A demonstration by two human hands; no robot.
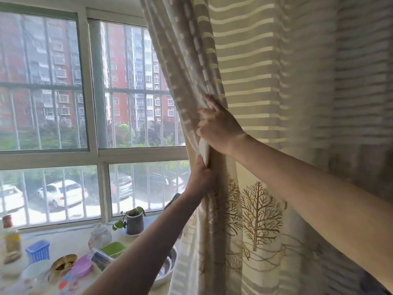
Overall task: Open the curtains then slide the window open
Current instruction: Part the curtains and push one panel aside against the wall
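1. Rightward, the curtain (265, 103) hung bunched over the right part of the window (93, 116), glass to its left bare.
2. Right hand (221, 126) had its grip clamped on the curtain's gathered edge; left hand (202, 179) gripped the same edge just below.
3. Potted plant (134, 220) stood on the counter (70, 239) beneath.

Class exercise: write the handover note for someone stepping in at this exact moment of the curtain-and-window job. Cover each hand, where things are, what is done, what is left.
Left hand: grip closed on the gathered edge of the curtain, lower down.
Right hand: on the same bunched edge, just above the left hand.
Curtain: pulled partly to the right, uncovering the left part of the window; the rest of the window is hidden behind it.
Window: looks closed; untouched.
Left: finish drawing the curtain aside, then slide the window open. Mind the potted plant on the cluttered sill.
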